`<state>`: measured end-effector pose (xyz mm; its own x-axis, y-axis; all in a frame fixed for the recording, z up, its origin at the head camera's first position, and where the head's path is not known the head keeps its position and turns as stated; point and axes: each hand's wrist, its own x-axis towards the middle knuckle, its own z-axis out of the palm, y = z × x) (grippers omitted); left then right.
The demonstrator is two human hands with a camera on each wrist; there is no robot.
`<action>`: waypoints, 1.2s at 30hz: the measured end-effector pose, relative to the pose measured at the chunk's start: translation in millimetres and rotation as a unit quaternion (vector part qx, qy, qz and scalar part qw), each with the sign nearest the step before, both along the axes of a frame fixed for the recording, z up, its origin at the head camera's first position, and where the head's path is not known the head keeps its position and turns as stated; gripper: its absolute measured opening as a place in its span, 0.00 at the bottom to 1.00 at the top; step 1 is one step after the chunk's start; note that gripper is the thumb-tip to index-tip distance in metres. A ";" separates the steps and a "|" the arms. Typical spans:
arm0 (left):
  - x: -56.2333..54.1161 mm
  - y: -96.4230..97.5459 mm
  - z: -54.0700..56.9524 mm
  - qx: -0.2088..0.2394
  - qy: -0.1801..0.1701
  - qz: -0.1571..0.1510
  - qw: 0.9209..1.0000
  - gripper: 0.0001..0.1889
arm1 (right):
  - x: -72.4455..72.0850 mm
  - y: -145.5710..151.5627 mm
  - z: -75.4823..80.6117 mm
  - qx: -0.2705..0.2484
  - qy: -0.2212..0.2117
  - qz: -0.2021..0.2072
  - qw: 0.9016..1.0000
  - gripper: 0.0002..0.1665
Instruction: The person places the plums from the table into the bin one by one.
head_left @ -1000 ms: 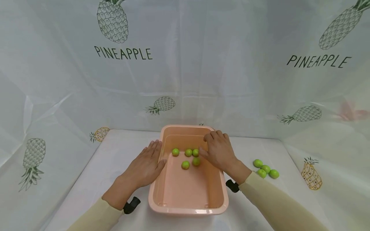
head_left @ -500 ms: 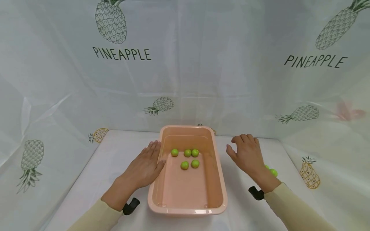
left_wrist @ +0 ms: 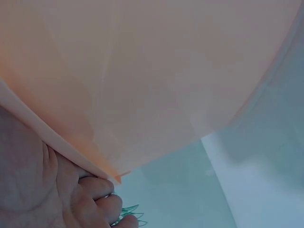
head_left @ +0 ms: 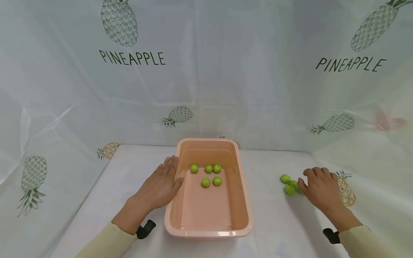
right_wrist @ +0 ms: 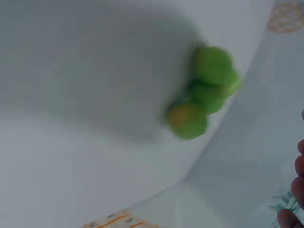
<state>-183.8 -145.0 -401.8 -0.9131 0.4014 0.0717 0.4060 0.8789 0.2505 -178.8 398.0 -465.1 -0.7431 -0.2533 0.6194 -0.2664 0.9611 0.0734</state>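
Note:
A peach-coloured plastic basin (head_left: pixel 206 215) stands in the middle of the table, with several small round green fruits like limes (head_left: pixel 205 182) on its floor. My left hand (head_left: pixel 159 184) rests along the basin's left rim, fingers straight; in the left wrist view its fingers (left_wrist: pixel 92 187) lie beside the basin wall (left_wrist: pixel 156 71). On the right, my right hand (head_left: pixel 322 188) hovers beside a cluster of more limes (head_left: pixel 289 190), partly covering it. Its fingers bend loosely and hold nothing. The right wrist view shows the clustered limes (right_wrist: pixel 206 97) blurred, with fingertips (right_wrist: pixel 298 190) apart from them.
A white cloth (head_left: pixel 267 215) covers the table. Behind and around it hangs a pale sheet (head_left: pixel 219 79) printed with pineapples. The basin's raised right wall (head_left: pixel 243 190) stands between its inside and the loose limes.
My right hand has moved from over the basin's right rim out to the limes on the right. The left hand has stayed at the left rim. The limes in the basin look the same.

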 end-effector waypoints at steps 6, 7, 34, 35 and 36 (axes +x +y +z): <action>0.5 -1.0 1.2 0.002 -0.001 -0.001 1.000 0.39 | 11.7 32.1 -21.8 0.052 -0.041 -0.003 0.998 0.24; 0.5 -1.1 1.2 0.001 0.000 0.000 1.000 0.39 | 12.4 35.2 -25.5 0.061 -0.047 -0.002 0.997 0.24; 2.2 0.9 3.9 -0.004 -0.004 0.008 1.000 0.39 | 0.2 39.1 -65.9 0.062 -0.129 -0.059 0.988 0.22; 2.1 0.8 3.8 -0.004 -0.003 0.008 1.000 0.39 | -0.3 39.7 -65.3 0.060 -0.134 -0.062 0.987 0.22; 2.0 0.8 4.0 -0.004 -0.003 0.007 1.000 0.39 | -0.7 40.0 -64.1 0.057 -0.141 -0.068 0.986 0.22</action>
